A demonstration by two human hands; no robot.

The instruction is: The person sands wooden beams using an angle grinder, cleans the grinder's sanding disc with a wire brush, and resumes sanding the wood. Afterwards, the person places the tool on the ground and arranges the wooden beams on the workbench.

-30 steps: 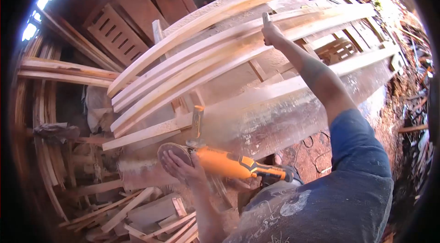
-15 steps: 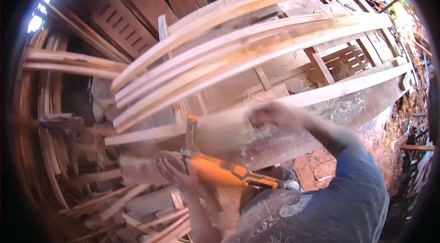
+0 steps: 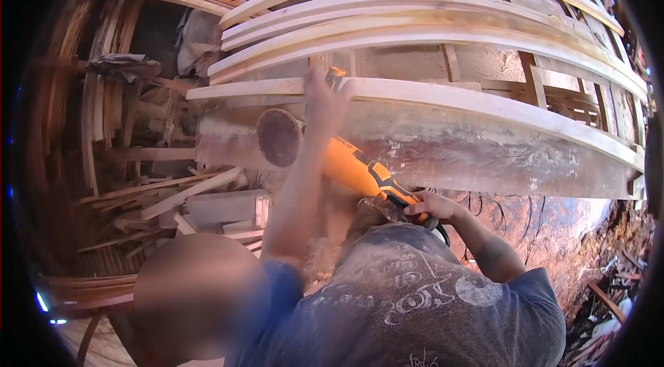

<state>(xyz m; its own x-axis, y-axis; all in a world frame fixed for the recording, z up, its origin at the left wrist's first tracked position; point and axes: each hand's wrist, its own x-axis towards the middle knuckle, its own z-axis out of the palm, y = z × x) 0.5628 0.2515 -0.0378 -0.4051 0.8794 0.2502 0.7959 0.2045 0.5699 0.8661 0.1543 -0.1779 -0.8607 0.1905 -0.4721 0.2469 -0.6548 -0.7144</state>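
An orange and black power tool with a round brown sanding disc lies slanted in front of my body, below the nearest pale wooden strip. Its rear grip is held in my right hand, with the fingers wrapped round it. My left hand, somewhat blurred, is up at the side handle, whose orange tip shows beside the fingers. The disc faces left and touches neither hand.
Several long curved strips lie across the workbench. Scrap wood is heaped at lower left, and upright boards stand at far left. Cables hang at right. A blurred round shape fills part of the lower left.
My right hand has come back from the strips to the tool's rear grip. My left hand has moved from the disc to the side handle. The view has shifted down and left.
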